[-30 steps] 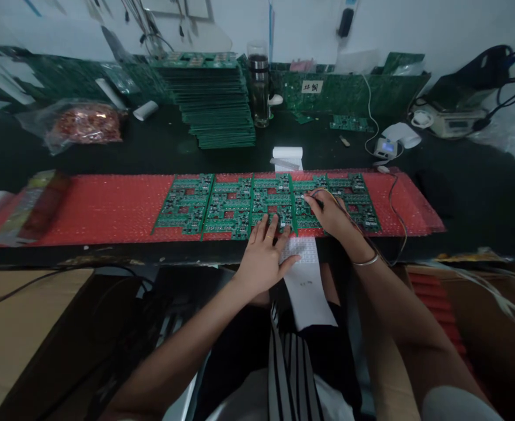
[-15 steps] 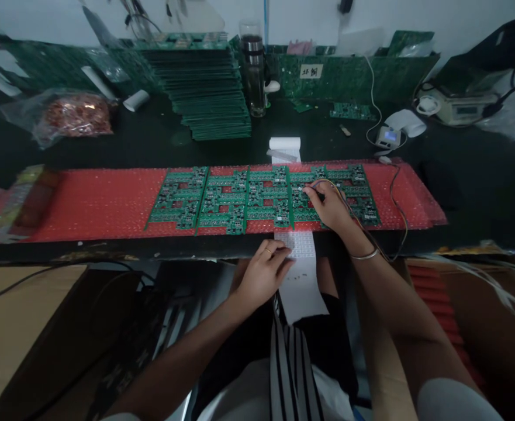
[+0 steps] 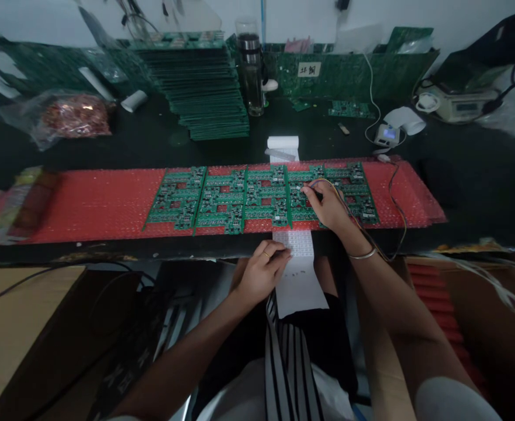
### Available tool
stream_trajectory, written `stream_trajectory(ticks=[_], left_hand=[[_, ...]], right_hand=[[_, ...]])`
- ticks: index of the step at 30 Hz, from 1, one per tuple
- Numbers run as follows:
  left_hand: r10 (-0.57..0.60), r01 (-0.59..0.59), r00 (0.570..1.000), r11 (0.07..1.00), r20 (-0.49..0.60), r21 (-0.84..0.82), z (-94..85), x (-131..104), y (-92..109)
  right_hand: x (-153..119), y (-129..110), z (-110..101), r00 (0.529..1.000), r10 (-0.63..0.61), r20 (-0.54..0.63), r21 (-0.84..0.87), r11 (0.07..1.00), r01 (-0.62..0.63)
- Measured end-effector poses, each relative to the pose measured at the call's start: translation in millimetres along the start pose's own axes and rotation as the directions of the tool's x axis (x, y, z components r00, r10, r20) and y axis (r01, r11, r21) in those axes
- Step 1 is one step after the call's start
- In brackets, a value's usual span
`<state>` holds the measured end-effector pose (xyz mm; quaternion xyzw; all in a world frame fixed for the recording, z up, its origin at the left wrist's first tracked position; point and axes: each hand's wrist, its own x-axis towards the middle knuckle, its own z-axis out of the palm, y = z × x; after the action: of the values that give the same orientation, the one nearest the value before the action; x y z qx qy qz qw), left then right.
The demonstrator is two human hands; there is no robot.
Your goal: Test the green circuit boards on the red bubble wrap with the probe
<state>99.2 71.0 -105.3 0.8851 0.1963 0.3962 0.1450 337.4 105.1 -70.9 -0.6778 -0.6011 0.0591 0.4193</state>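
My right hand point(image 3: 327, 204) is closed in a pinch on a wired connector point(image 3: 303, 189), largely hidden by the fingers, with thin coloured wires point(image 3: 342, 199) trailing over the back of the hand. Its tip meets a green circuit board panel point(image 3: 299, 215), in a row with other panels point(image 3: 222, 202) on red bubble wrap point(image 3: 108, 199). Below the table edge, my left hand point(image 3: 263, 269) has thumb and fingers pinched at the left side of a white label sheet point(image 3: 303, 292). The sheet has rows of small printed labels above and several bare spots lower down.
Behind the panels lie the label roll point(image 3: 283, 142) and a tall stack of boards point(image 3: 213, 93). A bottle point(image 3: 252, 76) stands beside the stack. A small device with a lit display point(image 3: 387, 134) sits at right, a bag of copper-coloured parts point(image 3: 76, 115) at left.
My left thumb and fingertips have drawn closer together at the label sheet, and the sheet's lower end has shifted slightly. My right hand holds the connector at the same panel.
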Motion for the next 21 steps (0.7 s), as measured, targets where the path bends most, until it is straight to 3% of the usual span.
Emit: stream_trajectory(ticks=[12, 18, 21], left_hand=[[0.005, -0.004, 0.999, 1.000, -0.035, 0.030, 5.4, -6, -1], [0.042, -0.068, 0.991, 0.977, 0.130, 0.204, 2.2, -12, -5], [0.066, -0.099, 0.987, 0.966, 0.146, 0.238, 0.3, -16, -6]], right_hand=[[0, 0, 0, 1.000, -0.004, -0.010, -0.011, 1.000, 0.004], [0, 0, 0, 1.000, 0.011, -0.009, 0.003, 1.000, -0.011], [-1, 1, 0, 1.000, 0.011, -0.001, 0.011, 1.000, -0.011]])
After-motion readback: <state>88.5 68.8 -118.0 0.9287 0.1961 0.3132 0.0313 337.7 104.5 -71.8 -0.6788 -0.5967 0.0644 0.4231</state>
